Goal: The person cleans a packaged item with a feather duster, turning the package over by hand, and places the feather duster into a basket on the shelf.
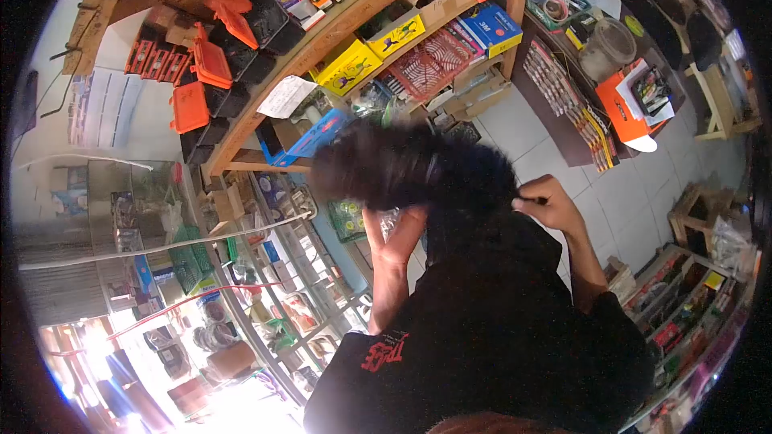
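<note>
A black, fuzzy, duster-like thing (pixel 410 165) stretches across the middle of the view, blurred by motion. At its right end is my right hand (pixel 551 202), its fingers closed on the dark edge. My left hand (pixel 394 243) is below its left part, palm partly showing. Something clear and shiny lies between the thumb and fingers of my left hand, but its fingertips are hidden behind the black thing. A black shirt (pixel 482 337) with red lettering fills the lower middle.
Wooden shelves (pixel 322 28) hold a blue box (pixel 490 28), a yellow box (pixel 347 66) and orange-lidded cases (pixel 213 60). Glass shelving with packed goods stands at left. A dark table (pixel 535 104) with packets is upper right, above a tiled floor (pixel 555 162). A wooden stool (pixel 720 108) stands far right.
</note>
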### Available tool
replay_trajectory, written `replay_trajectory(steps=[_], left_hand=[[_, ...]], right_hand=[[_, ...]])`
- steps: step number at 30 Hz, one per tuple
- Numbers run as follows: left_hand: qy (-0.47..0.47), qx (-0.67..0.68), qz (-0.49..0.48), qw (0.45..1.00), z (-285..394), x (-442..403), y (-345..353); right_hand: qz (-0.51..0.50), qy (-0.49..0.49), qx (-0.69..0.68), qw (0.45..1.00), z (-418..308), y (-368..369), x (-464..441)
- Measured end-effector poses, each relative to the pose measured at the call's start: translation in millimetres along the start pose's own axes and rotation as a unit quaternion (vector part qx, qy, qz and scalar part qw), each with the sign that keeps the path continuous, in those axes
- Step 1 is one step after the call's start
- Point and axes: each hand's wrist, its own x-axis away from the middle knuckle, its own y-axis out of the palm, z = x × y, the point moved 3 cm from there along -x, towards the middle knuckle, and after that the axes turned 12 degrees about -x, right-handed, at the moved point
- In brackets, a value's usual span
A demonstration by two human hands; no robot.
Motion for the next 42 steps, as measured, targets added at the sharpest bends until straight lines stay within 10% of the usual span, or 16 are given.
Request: replay_trajectory(steps=[7,11,13,17,26,28,30,34,38,42], left_hand=[[-0.068,0.271,0.134,0.951,-59,22,2],[-0.045,0.642,0.076,0.761,21,-14,4],[0.015,0.334,0.053,0.941,31,-11,-13],[-0.01,0.628,-0.006,0.778,32,-17,-9],[-0.041,0.283,0.148,0.947,21,-12,-13],[-0.048,0.393,0.103,0.913,20,-15,-14],[-0.028,0.698,-0.068,0.713,14,-17,-20],[-0.084,0.594,0.103,0.794,39,-13,-24],[-0.027,0.703,0.048,0.709,24,-23,-31],[-0.022,0.564,0.098,0.82,36,-17,-29]], right_hand=[[-0.007,0.001,-0.044,0.999,1,0,2],[-0.025,0.011,-0.035,0.999,-10,6,4],[0.036,0.034,-0.067,0.997,1,5,8],[-0.048,-0.002,-0.074,0.996,-3,7,8],[-0.011,0.049,-0.064,0.997,-9,-13,15],[0.051,0.025,-0.05,0.997,-11,-17,18],[0.034,0.053,-0.052,0.997,2,-23,22],[-0.007,0.048,-0.033,0.998,-7,-15,21],[0.055,0.074,-0.084,0.992,14,-5,27],[-0.009,0.1,-0.046,0.994,26,-2,28]])
